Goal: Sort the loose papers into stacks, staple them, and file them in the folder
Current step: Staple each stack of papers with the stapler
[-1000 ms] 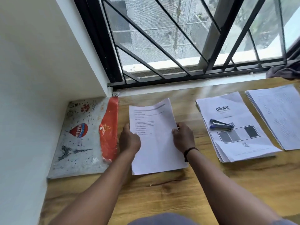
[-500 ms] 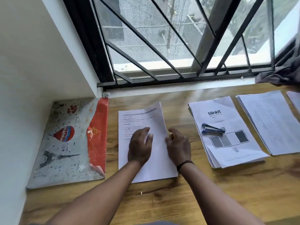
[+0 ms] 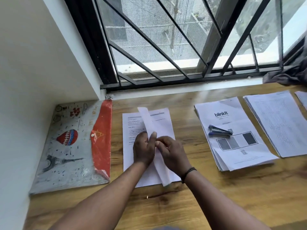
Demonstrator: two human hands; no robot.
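A printed sheet [image 3: 128, 156] lies flat on the wooden desk [image 3: 199, 201] in front of me. Above it a second sheet [image 3: 146, 118] stands on edge, lifted and turned sideways. My left hand [image 3: 142, 149] and my right hand [image 3: 171, 153] meet at its middle and pinch it between fingers and thumbs. A grey folder [image 3: 69, 146] with a balloon print and an orange flap lies to the left, against the wall. To the right lies a paper stack [image 3: 235, 156] headed "blinkit", with a blue stapler [image 3: 219, 131] on top.
Another stack of printed pages [image 3: 279, 125] lies further right, with the corner of one more stack [image 3: 302, 98] at the frame's edge. A dark cloth [image 3: 289, 75] sits on the sill at the back right. A barred window runs along the desk's far edge.
My hands moved from the sides of the sheets to the middle. They have lifted the top sheet, which now stands on edge above the one lying flat.
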